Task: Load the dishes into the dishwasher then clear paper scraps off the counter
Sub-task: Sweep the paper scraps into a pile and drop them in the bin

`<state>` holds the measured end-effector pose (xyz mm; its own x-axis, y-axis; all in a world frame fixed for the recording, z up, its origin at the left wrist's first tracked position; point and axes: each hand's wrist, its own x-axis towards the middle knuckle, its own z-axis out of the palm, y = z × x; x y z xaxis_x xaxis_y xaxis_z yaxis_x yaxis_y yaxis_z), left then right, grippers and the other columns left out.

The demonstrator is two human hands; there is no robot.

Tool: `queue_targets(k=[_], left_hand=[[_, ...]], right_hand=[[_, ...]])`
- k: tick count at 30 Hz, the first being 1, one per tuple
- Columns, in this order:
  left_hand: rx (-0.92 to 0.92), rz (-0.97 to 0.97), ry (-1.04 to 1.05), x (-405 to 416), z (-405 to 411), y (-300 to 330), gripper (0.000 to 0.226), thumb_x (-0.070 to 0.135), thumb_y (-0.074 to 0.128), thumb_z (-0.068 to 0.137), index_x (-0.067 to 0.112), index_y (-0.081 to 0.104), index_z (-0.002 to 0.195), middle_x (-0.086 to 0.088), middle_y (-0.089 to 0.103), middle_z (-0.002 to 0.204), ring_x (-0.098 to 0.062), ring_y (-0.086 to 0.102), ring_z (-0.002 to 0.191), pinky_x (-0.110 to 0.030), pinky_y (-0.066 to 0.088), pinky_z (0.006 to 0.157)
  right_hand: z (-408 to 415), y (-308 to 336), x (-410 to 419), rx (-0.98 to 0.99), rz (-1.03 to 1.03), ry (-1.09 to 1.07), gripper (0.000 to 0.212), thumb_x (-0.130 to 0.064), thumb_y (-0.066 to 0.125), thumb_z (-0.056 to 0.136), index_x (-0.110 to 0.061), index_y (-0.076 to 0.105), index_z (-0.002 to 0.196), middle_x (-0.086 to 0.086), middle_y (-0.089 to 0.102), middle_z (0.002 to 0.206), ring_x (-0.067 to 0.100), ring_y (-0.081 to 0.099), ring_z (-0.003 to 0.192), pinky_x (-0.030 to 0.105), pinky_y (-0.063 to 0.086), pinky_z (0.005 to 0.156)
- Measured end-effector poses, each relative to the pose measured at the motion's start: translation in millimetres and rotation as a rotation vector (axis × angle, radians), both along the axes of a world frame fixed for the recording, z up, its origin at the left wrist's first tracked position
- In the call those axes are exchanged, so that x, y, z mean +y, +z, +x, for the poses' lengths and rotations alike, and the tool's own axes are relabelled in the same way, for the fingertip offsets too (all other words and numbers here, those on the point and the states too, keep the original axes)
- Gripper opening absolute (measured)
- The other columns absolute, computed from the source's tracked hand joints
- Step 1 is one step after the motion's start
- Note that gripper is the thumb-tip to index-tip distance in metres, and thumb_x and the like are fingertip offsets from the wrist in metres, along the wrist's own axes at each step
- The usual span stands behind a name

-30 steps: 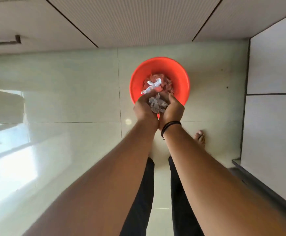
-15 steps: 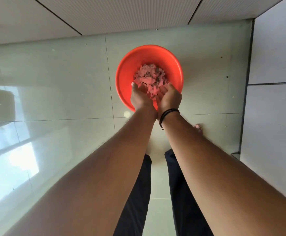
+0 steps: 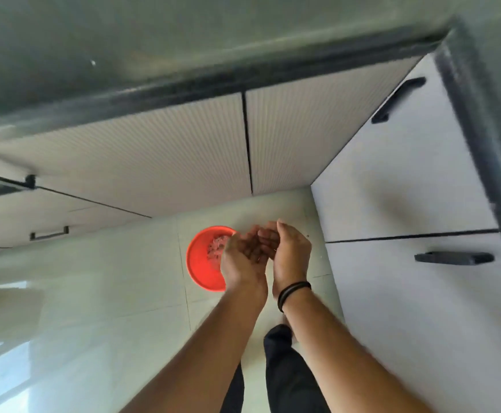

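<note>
An orange bucket (image 3: 199,260) stands on the pale floor tiles, and paper scraps (image 3: 216,248) lie heaped inside it. My left hand (image 3: 240,260) and my right hand (image 3: 288,248) are cupped side by side, palms up, raised above and to the right of the bucket. Both palms look empty, with fingers loosely apart. A black band circles my right wrist. My left hand hides the bucket's right rim.
The dark counter edge (image 3: 213,81) runs across the top. White ribbed cabinet doors (image 3: 154,156) stand behind the bucket. Drawer fronts with black handles (image 3: 455,257) rise on the right. My dark trouser legs (image 3: 288,371) are below.
The paper scraps left my hands and fell into the bucket. My hands then lifted away to the right, and my view tilted up toward the counter and cabinets.
</note>
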<state>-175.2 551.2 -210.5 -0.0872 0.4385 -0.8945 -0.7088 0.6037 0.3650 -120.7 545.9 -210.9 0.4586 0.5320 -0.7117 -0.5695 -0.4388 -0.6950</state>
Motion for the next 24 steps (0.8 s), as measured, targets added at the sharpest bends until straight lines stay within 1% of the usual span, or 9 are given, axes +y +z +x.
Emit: queue_targets(k=[5,10,14,15,17,19,21,22,24], left_hand=[[-0.079,0.185,-0.087,23.0,75.4,135.0,0.034,0.019,0.044,0.103,-0.001,0.069,0.091,-0.017,0.069,0.089,-0.028,0.066,0.084,-0.040,0.052,0.094],[-0.151,0.437,-0.238,43.6,139.0,231.9,0.036,0.018,0.042,0.104,0.001,0.070,0.090,-0.014,0.071,0.083,-0.022,0.068,0.076,-0.033,0.056,0.080],[-0.091,0.664,-0.482,69.3,174.4,265.4,0.032,0.017,0.046,0.105,0.000,0.072,0.109,-0.016,0.074,0.105,-0.025,0.071,0.097,-0.035,0.055,0.096],[0.015,0.736,-0.580,77.8,182.4,265.2,0.030,0.016,0.047,0.105,0.001,0.071,0.114,-0.015,0.074,0.112,-0.023,0.070,0.106,-0.035,0.054,0.101],[0.391,0.922,-0.848,101.7,196.0,253.0,0.030,0.015,0.051,0.104,0.006,0.067,0.128,-0.010,0.067,0.131,-0.018,0.061,0.125,-0.032,0.045,0.111],[0.829,1.051,-1.196,132.2,206.4,230.8,0.046,0.025,0.052,0.105,0.009,0.049,0.148,-0.011,0.044,0.156,-0.023,0.035,0.148,-0.037,0.026,0.123],[1.181,1.050,-1.523,159.5,206.4,207.4,0.065,0.041,0.043,0.106,0.009,0.023,0.159,-0.011,0.013,0.169,-0.027,0.005,0.157,-0.042,0.007,0.127],[1.272,1.033,-1.638,176.8,210.3,197.7,0.071,0.047,0.037,0.106,0.009,0.014,0.161,-0.011,0.003,0.170,-0.027,-0.004,0.157,-0.043,0.002,0.127],[1.381,1.041,-1.772,206.3,215.1,184.5,0.077,0.054,0.029,0.106,0.008,0.003,0.162,-0.010,-0.009,0.169,-0.028,-0.013,0.155,-0.044,-0.004,0.126]], right_hand=[[70.9,141.5,16.7,-0.150,0.222,-0.056,0.032,-0.009,0.047,0.100,-0.004,0.069,0.078,0.008,0.070,0.067,0.017,0.065,0.061,0.027,0.053,0.060],[132.6,234.7,31.9,-0.284,0.404,-0.142,0.027,-0.009,0.051,0.097,0.001,0.071,0.082,0.015,0.071,0.076,0.022,0.066,0.071,0.033,0.056,0.067],[186.5,261.8,54.6,-0.411,0.438,-0.201,0.025,-0.011,0.053,0.099,-0.006,0.070,0.081,0.011,0.068,0.076,0.019,0.063,0.070,0.031,0.054,0.067],[200.9,260.9,58.4,-0.520,0.410,-0.188,0.024,-0.014,0.054,0.098,-0.010,0.071,0.081,0.006,0.070,0.077,0.017,0.065,0.072,0.031,0.056,0.070],[230.3,252.9,63.9,-0.796,0.311,-0.112,0.020,-0.020,0.055,0.097,-0.015,0.073,0.090,-0.001,0.073,0.089,0.015,0.067,0.087,0.034,0.055,0.085],[260.2,236.7,70.2,-1.064,0.144,0.091,0.029,-0.029,0.053,0.099,-0.012,0.068,0.117,0.005,0.068,0.121,0.022,0.057,0.121,0.035,0.044,0.106],[282.7,215.2,74.3,-1.275,-0.158,0.386,0.065,-0.047,0.045,0.100,-0.004,0.040,0.148,0.016,0.037,0.155,0.032,0.021,0.149,0.039,0.020,0.121],[295.0,201.6,82.5,-1.317,-0.310,0.472,0.079,-0.056,0.039,0.099,-0.001,0.024,0.154,0.018,0.020,0.162,0.034,0.007,0.152,0.042,0.011,0.124],[306.6,181.1,98.2,-1.337,-0.521,0.550,0.094,-0.067,0.028,0.096,0.000,0.005,0.157,0.021,0.001,0.165,0.035,-0.007,0.153,0.047,0.005,0.124]])
